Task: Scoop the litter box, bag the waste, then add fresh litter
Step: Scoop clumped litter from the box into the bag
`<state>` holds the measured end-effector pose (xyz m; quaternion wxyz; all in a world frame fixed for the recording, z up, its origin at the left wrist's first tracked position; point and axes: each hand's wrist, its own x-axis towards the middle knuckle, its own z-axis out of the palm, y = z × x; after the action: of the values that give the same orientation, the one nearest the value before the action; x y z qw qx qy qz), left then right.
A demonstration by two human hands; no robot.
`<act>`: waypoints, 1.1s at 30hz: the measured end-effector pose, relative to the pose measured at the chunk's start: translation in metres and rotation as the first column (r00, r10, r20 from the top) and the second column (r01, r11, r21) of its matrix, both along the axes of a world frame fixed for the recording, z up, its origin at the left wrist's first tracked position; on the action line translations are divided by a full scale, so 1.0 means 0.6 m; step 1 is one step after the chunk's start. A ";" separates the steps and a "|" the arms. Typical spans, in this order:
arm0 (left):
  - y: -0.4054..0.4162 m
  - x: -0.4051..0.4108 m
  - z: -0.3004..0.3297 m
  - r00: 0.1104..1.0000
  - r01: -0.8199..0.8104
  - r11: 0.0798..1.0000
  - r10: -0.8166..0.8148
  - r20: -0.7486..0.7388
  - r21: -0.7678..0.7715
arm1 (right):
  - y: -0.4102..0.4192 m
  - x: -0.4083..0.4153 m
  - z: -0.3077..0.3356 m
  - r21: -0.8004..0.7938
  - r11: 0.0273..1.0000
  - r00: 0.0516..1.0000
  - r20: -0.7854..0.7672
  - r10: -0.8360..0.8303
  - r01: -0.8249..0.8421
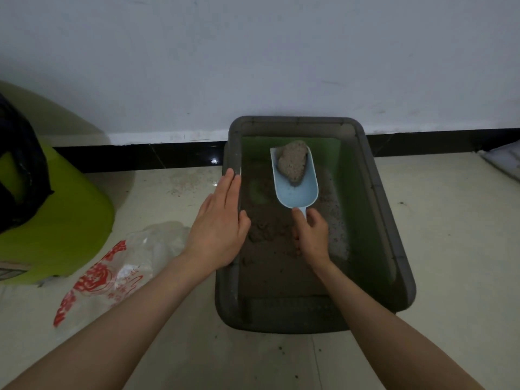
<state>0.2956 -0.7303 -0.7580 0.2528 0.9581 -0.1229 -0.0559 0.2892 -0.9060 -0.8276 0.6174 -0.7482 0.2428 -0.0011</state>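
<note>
Nearest, both forearms reach in over the floor (450,249). The left hand (222,220) lies flat, fingers straight, along the left rim of the litter box (394,220). The right hand (312,235) is wrapped round the handle of the blue scoop (298,187), which carries a clump (292,161) over the far end of the box. My worry: that clump sits near the scoop's lip, so tip it on the way to the plastic bag (118,266) lying flat at left and it'll crumble onto the tiles. Farther off are a green bin (73,209), a black skirting board and a pale wall.
</note>
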 end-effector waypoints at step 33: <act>0.003 0.005 0.003 0.999 0.003 0.997 0.000 -0.037 0.082 | -0.013 -0.085 0.050 0.100 0.986 0.940 -0.303 0.159 -0.135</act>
<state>0.2987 -0.7284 -0.7559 0.2152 0.9664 -0.1164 -0.0788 0.2379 -0.9138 -0.7977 0.5988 -0.7305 0.2800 0.1719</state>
